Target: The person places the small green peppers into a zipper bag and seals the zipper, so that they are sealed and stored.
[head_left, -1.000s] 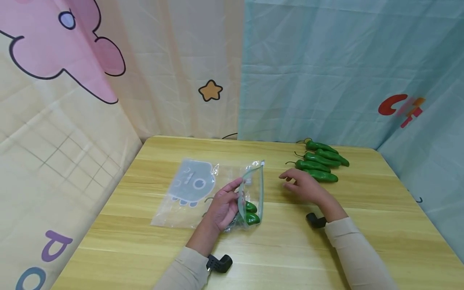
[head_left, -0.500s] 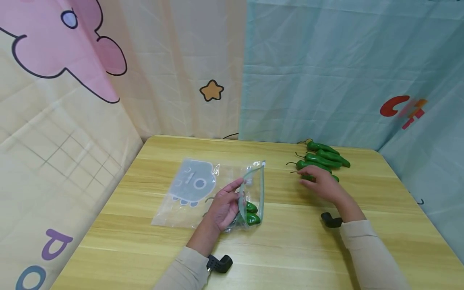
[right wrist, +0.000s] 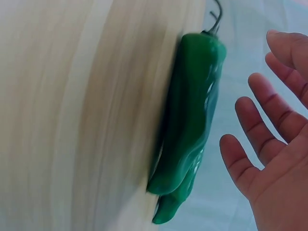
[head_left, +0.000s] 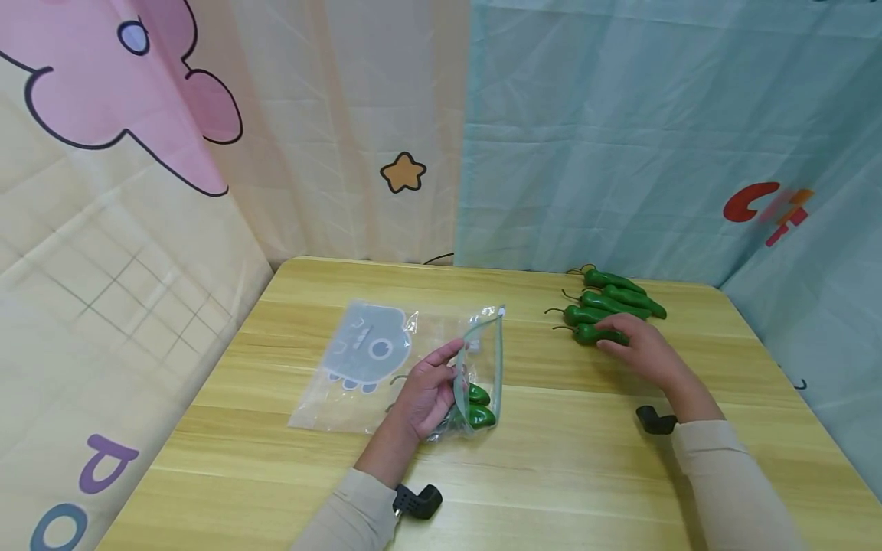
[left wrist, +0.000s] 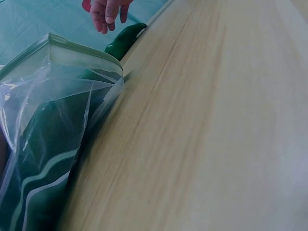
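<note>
A clear zip bag (head_left: 475, 344) with a green-edged mouth lies on the table, its opening facing right. My left hand (head_left: 429, 390) holds the bag's rim between thumb and fingers, keeping the mouth apart. Inside it are green peppers (head_left: 480, 415), partly hidden by that hand. My right hand (head_left: 641, 348) hovers at the nearest loose green pepper (head_left: 589, 334), covering its tip in the head view. In the right wrist view, its fingers (right wrist: 262, 130) are spread and relaxed, with a gap between them and the pepper (right wrist: 192, 110).
Several more green peppers (head_left: 613, 302) lie side by side at the table's back right. The wooden table (head_left: 537, 474) meets printed curtains (head_left: 586, 153) at the back and sides. A grey cartoon print (head_left: 372, 344) covers the bag's left part.
My right hand has moved right, from left of the peppers to above the tip of the nearest one, uncovering its stem end. My left hand and the bag have stayed put.
</note>
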`<state>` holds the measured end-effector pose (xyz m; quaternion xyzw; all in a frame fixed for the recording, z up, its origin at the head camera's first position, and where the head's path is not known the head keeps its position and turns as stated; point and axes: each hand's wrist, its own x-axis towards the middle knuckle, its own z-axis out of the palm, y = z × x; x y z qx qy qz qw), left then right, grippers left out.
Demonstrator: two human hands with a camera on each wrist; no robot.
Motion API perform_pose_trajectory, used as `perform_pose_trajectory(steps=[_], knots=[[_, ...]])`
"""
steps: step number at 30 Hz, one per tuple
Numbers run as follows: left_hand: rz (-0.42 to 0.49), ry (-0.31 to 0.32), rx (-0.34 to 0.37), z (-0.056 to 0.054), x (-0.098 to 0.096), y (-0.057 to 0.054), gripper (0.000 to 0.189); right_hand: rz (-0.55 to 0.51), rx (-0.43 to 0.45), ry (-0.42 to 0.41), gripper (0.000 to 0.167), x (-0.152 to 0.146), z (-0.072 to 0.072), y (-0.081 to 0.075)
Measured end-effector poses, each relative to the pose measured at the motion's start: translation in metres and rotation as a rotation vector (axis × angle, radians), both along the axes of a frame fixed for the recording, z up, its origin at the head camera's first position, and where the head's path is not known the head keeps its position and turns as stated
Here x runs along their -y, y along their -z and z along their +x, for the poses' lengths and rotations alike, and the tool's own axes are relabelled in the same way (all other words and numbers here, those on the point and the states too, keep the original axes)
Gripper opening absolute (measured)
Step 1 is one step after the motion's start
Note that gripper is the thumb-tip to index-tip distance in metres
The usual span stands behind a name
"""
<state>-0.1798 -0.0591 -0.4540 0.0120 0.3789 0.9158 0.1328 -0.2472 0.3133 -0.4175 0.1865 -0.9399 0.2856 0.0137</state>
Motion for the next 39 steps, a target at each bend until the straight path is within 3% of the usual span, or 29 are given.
perform_pose_trajectory(steps=[15,28,39], knots=[[-0.016,-0.008,-0.002,0.001,0.000,0.000,0.050,0.039,0.023,0.044,0.039,-0.025,-0.010,0.006],[-0.016,0.000,-0.033,0.002,0.001,0.000,0.047,0.040,0.062,0.020,0.041,-0.028,-0.013,0.011],[0.001,-0.001,-0.040,0.002,0.001,0.001,0.044,0.040,0.017,-0.025,0.035,-0.032,-0.016,0.015]])
